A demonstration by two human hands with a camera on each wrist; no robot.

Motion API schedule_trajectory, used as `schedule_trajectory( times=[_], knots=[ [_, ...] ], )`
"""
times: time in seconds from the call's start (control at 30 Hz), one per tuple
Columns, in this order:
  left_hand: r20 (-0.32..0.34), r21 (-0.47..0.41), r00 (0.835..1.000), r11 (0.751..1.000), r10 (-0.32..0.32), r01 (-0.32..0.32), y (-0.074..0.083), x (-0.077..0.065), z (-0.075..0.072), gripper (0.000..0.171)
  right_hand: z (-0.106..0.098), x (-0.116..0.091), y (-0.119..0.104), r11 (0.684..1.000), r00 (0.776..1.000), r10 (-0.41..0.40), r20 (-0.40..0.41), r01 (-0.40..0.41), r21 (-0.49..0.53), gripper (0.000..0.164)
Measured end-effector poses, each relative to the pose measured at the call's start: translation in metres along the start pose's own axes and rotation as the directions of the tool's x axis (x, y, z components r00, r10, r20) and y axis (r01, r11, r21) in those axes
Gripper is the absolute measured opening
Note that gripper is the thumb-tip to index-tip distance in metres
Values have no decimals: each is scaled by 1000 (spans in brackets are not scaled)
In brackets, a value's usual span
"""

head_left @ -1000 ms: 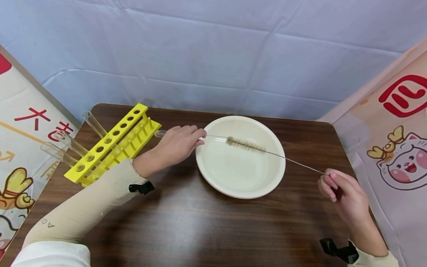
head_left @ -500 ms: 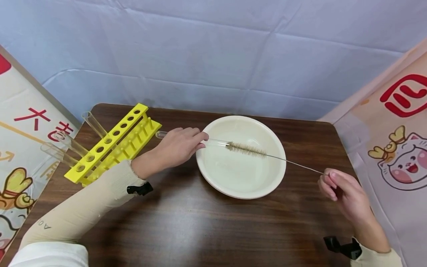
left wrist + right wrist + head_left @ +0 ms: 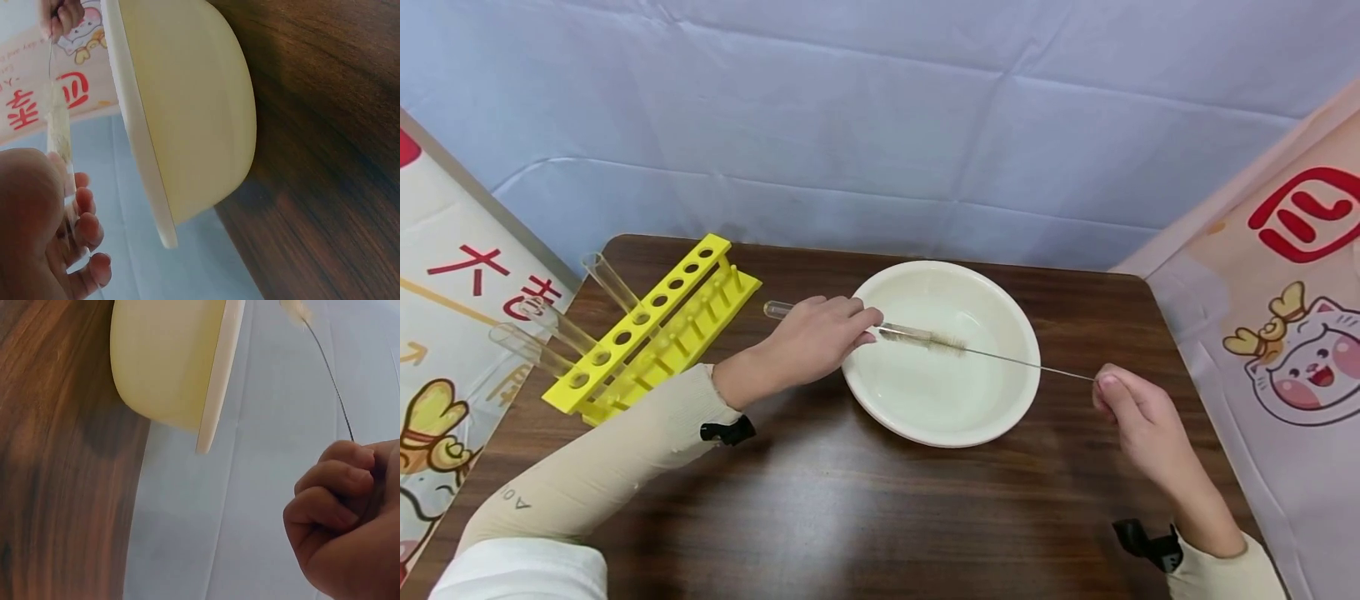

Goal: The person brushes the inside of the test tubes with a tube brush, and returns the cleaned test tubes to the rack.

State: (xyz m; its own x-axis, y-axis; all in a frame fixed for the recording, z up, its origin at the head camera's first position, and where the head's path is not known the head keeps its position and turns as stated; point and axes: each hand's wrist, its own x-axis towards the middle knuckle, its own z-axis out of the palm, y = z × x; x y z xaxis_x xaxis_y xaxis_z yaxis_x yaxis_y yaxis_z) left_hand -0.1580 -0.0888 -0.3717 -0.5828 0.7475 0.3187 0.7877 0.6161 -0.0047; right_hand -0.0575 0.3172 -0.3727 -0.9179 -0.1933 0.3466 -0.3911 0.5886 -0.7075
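Note:
My left hand (image 3: 822, 337) grips a clear test tube (image 3: 777, 309) lying nearly level, its rounded end sticking out to the left and its mouth over the white basin (image 3: 940, 429). Most of the bristle head of a test tube brush (image 3: 951, 343) sits inside the tube; a short stretch of bristles shows outside the mouth. The thin wire handle (image 3: 1030, 364) runs right across the basin's rim to my right hand (image 3: 1138, 417), which pinches its end between thumb and curled fingers. In the left wrist view, fingers (image 3: 87, 228) wrap round the tube.
A yellow test tube rack (image 3: 658, 321) stands on the left of the dark wooden table (image 3: 850, 517), with 3 clear tubes leaning in it. A pale cloth (image 3: 880, 125) hangs behind the table, and printed banners (image 3: 1300, 350) flank both sides.
My right hand has moved left, pushing the brush's bristles from outside the mouth mostly into the tube. My left hand with the tube has shifted slightly right.

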Motion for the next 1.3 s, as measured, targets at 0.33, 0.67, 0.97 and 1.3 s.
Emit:
schedule_trajectory(
  times=[0.33, 0.67, 0.97, 1.3],
  knots=[
    [-2, -11, 1000, 1000, 6, -6, 5, 5, 2, 19, 14, 7, -9, 999, 999, 39, -25, -40, -36, 36],
    [8, -30, 999, 999, 35, -35, 19, 14, 3, 18, 30, 17, -19, 1000, 1000, 15, 26, -15, -13, 36],
    [34, -22, 996, 997, 79, -78, 40, 27, 8, 20, 57, 27, -28, 1000, 993, -15, 120, 13, 14, 34],
    [-44, 9, 996, 997, 81, -81, 37, 29, 7, 19, 62, 33, -36, 994, 984, 63, 166, -78, 83, 38]
  ],
)
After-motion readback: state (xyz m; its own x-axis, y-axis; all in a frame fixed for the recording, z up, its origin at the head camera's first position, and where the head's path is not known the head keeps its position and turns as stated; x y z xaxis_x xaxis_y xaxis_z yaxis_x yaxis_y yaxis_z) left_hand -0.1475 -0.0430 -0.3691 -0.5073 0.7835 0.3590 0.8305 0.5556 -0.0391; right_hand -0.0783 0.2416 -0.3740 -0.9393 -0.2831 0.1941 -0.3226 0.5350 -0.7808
